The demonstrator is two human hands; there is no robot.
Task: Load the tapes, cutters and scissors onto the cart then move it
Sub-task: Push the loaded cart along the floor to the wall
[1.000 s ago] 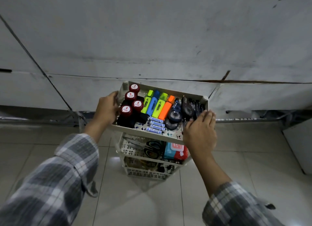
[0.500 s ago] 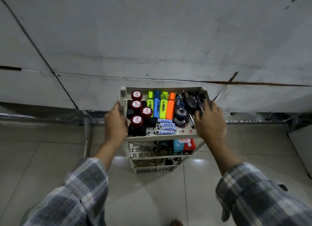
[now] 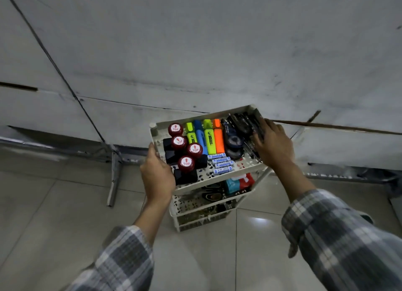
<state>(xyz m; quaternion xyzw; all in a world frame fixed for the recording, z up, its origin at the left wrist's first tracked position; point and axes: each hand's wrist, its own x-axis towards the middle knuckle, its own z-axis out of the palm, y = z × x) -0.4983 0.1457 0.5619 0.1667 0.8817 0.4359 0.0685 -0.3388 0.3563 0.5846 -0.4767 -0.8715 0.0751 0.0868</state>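
A white three-tier plastic cart stands on the tiled floor against a grey wall. Its top tray carries red-capped stamps, highlighters, batteries, dark tape rolls and black cutters. Scissors and a blue-red pack lie on the middle tier. My left hand grips the tray's left rim. My right hand holds the right rim, its fingers lying over the cutters.
The grey wall rises directly behind the cart. A metal frame leg slants down to the floor left of the cart. Pale floor tiles stretch to the left and toward me.
The cart has turned clockwise and shifted right in view. My left hand slid down the left rim toward the near corner; my right hand moved up along the right rim.
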